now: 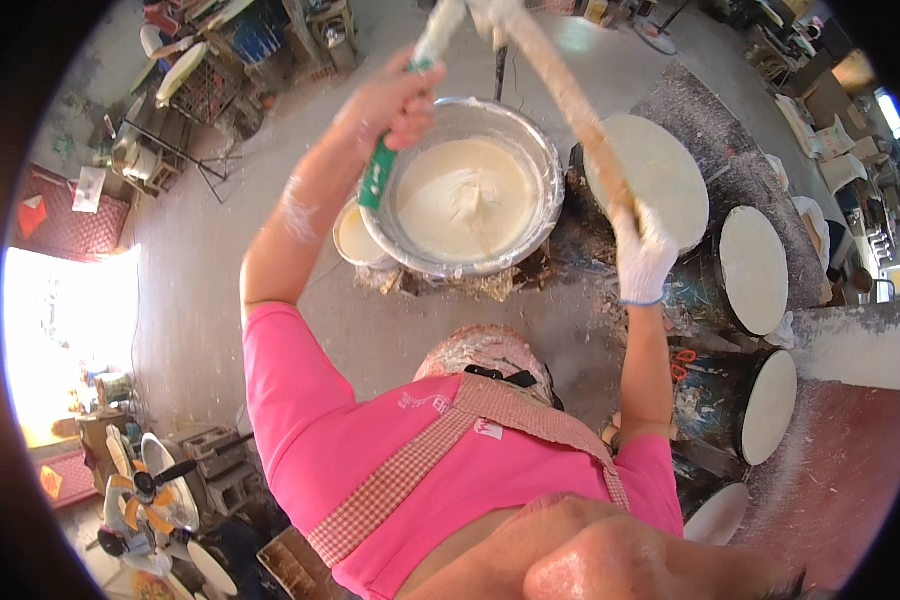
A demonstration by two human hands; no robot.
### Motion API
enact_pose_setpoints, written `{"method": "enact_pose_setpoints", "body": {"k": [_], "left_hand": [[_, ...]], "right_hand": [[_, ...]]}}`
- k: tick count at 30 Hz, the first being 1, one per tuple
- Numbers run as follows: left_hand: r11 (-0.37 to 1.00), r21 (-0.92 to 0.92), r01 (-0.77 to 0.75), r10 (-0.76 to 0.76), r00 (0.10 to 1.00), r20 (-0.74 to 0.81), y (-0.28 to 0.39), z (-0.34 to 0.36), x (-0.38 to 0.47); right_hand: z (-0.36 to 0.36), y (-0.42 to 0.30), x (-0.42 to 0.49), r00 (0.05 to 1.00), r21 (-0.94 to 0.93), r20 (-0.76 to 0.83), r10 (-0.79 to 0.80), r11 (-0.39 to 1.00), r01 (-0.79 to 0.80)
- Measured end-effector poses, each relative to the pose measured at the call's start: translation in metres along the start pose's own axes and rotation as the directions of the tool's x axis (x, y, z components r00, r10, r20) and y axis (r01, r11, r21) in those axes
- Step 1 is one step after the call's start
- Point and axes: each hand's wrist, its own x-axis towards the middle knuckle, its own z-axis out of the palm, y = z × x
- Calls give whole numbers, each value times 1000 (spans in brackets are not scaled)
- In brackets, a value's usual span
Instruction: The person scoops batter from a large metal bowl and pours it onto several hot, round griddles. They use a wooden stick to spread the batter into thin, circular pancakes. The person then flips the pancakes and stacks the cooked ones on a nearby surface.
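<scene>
My bare left hand (409, 105) is closed round a green-handled tool (377, 176), whose upper part is coated in pale batter. My right hand (645, 251), in a white glove with a blue cuff edge, grips the lower end of a long, batter-smeared wooden stick (570, 97). The stick slants up and left to a whitish shape at the top edge, too cut off to identify. Between my arms stands a wide metal bowl (555, 176) of thick pale batter (465, 199), peaked near its middle. A smaller tub (358, 238) sits against its lower left side.
Round plates topped with pale layers (649, 180), (754, 270), (769, 409) curve along the right on dark drum-like stands. A fan (146, 487) stands at lower left. A metal stand (202, 165) and crates are at upper left, near part of a person (157, 30).
</scene>
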Motion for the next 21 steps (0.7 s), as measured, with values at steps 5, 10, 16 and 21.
{"method": "enact_pose_setpoints", "body": {"k": [5, 10, 16, 21], "left_hand": [[956, 150, -253, 246, 967, 65, 41, -6, 5], [930, -44, 365, -359, 928, 97, -81, -21, 17], [844, 21, 535, -490, 757, 432, -125, 89, 30], [862, 107, 496, -452, 654, 606, -197, 242, -8]], "right_hand": [[-11, -20, 17, 962, 408, 1, 274, 878, -250], [13, 55, -104, 674, 410, 488, 555, 535, -738], [-117, 77, -182, 729, 181, 180, 661, 706, -685], [-216, 88, -261, 575, 267, 103, 812, 534, -802]]}}
